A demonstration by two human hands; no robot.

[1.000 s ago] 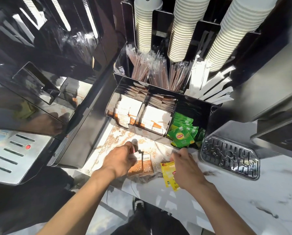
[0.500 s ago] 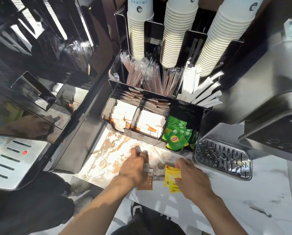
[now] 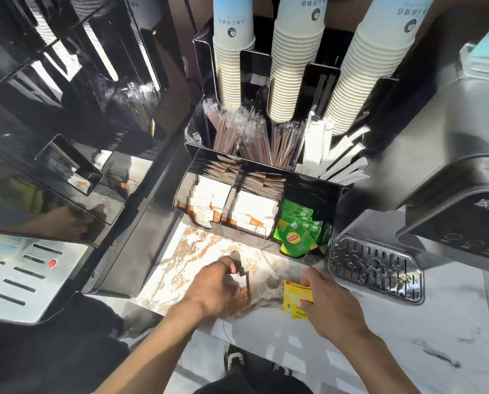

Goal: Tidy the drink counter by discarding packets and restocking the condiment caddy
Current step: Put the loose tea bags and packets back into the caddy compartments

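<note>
The left hand [image 3: 214,288] pinches the top edge of an orange-and-white sugar packet [image 3: 239,294] between thumb and fingers, so this grip is pressed together on it; the packet's lower end seems to touch the bench [image 3: 197,245]. Just to the right of it, the right hand [image 3: 331,305] pinches yellow tea packets [image 3: 294,297] against the marble, its fingers closed over their right edge. The step in hand, I judge, is collecting the loose packets. Beyond both grips stands the condiment caddy [image 3: 311,191]: similar sugar packets fill its left and middle compartments, green tea packets [image 3: 294,237] the right one. The next move calls for lifting each packet and deciding between caddy and bin.
</note>
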